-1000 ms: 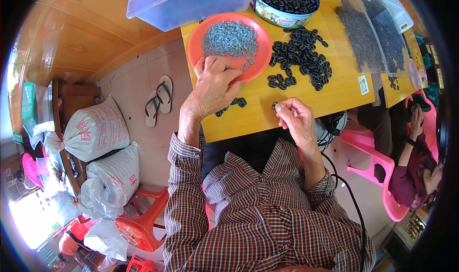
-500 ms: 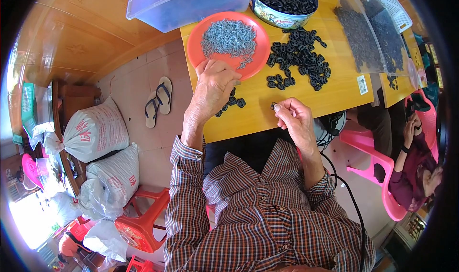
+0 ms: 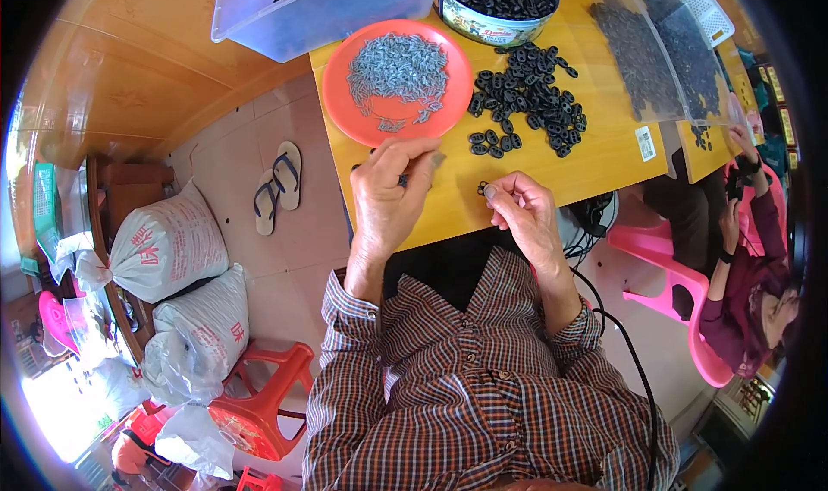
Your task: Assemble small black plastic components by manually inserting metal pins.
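The person seems to be fitting small metal pieces into black rings. At frame centre, the right hand (image 3: 526, 215) pinches one ring (image 3: 483, 188) between thumb and forefinger, just above the tabletop (image 3: 604, 159). The left hand (image 3: 388, 202), fingers curled, hovers just below the orange plate (image 3: 345, 111) of grey pins (image 3: 398, 70); whether it holds a pin cannot be told. Next likely comes bringing pin to ring, which demands fine alignment. The ring pile (image 3: 526, 111) lies upper right.

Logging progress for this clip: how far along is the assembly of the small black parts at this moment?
Done: cannot tell; no finished pile is distinguishable. In hand: the right hand pinches one small black piece, and the left hand sits just below the orange plate of grey pins. Left: a large loose pile of black pieces and a full round tin.
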`<control>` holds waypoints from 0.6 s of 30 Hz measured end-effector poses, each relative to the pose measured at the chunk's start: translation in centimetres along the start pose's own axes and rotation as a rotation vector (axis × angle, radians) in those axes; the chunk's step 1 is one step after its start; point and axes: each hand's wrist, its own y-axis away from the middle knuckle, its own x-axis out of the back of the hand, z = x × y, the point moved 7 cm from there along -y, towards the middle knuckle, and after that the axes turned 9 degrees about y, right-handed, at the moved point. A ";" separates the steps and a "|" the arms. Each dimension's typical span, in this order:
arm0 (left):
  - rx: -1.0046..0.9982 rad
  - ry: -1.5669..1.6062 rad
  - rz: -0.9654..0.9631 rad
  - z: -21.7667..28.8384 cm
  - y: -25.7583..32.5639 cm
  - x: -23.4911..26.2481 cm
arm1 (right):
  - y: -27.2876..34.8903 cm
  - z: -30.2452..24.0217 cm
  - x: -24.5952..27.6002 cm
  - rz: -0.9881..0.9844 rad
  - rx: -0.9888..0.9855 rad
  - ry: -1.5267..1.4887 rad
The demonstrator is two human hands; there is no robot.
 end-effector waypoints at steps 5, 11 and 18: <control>0.249 0.497 0.007 -3.1 2.2 -2.4 | 0.3 -0.4 0.0 0.000 -0.013 -0.002; 0.384 0.672 -0.070 -4.7 3.7 -4.6 | 0.8 -1.1 0.3 0.001 0.025 -0.031; 0.378 0.763 -0.110 -5.3 4.2 -5.4 | 1.2 -1.8 0.3 0.009 0.063 -0.065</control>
